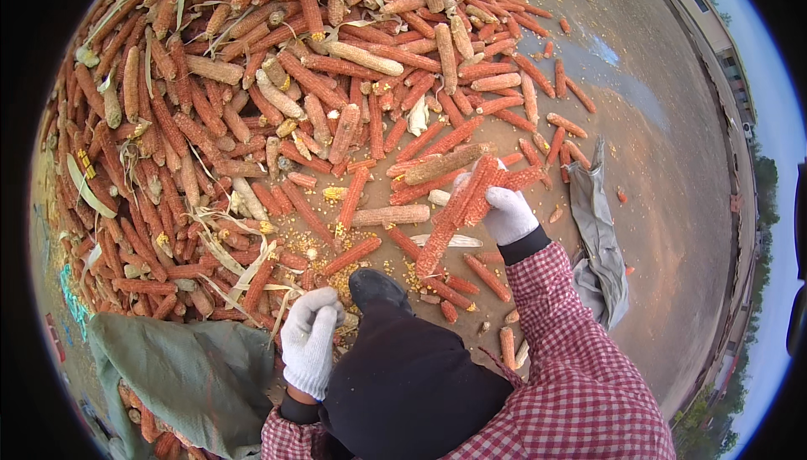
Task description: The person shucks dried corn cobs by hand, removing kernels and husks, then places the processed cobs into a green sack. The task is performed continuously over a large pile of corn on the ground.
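My right hand [512, 213], in a white knit glove, grips a bunch of several reddish, shelled corn cobs [463, 205] above the ground. The cobs lie across one another and hide part of the fingers. Beside my dark-clad leg [410, 378] is my left hand [312, 340], gloved the same way. Its fingers are loosely bent, with a gap to the thumb, and I see nothing in them. A dry corn husk [252, 268] lies just beyond it, among the loose cobs. Below the right hand, single cobs [487, 277] are scattered on the ground.
A large heap of corn cobs [208, 101] rises ahead and to the left. At the lower left, a grey-green woven sack [189, 378] covers some cobs. Another crumpled grey sack [596, 233] lies to the right. Loose yellow kernels [384, 264] surround my dark shoe [378, 288].
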Motion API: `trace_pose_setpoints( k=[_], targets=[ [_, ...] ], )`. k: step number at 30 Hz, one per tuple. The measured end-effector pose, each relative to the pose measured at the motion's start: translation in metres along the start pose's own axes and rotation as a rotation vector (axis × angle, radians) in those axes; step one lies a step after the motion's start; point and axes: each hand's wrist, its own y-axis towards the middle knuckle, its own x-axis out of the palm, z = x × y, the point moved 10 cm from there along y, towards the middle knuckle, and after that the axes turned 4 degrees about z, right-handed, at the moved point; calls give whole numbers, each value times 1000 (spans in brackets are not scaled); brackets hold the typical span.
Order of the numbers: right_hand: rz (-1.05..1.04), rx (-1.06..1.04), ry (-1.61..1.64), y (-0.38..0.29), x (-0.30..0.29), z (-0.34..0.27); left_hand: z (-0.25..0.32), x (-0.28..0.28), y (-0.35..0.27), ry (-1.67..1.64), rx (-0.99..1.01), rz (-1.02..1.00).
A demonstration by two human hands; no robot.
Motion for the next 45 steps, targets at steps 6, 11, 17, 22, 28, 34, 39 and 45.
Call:
trace_pose_setpoints(
  k=[6, 11, 17, 22, 28, 34, 39, 45],
  targets=[
    [-463, 225, 456, 9, 159, 30, 86, 40, -5, 476, 297, -46],
    [-468, 314, 104, -24, 253, 36, 131, 44, -32, 715, 523, 43],
    [-713, 24, -821, -56, 347, -21, 125, -3, -34, -447, 360, 32],
    [-529, 389, -632, -72, 366, -55, 142, -5, -80, -792, 254, -182],
    [-674, 37, -1031, -111, 410, -71, 168, -21, -114, -782, 503, -98],
    [-845, -282, -1183, -167, 452, -63, 182, -54, -149, -549, 666, 176],
    [-1035, -303, -957, -196, 481, -59, 187, -88, -172, -660, 706, 174],
    [-775, -143, -574, -164, 475, -97, 211, -193, -236, -755, 724, 482]
  ],
)
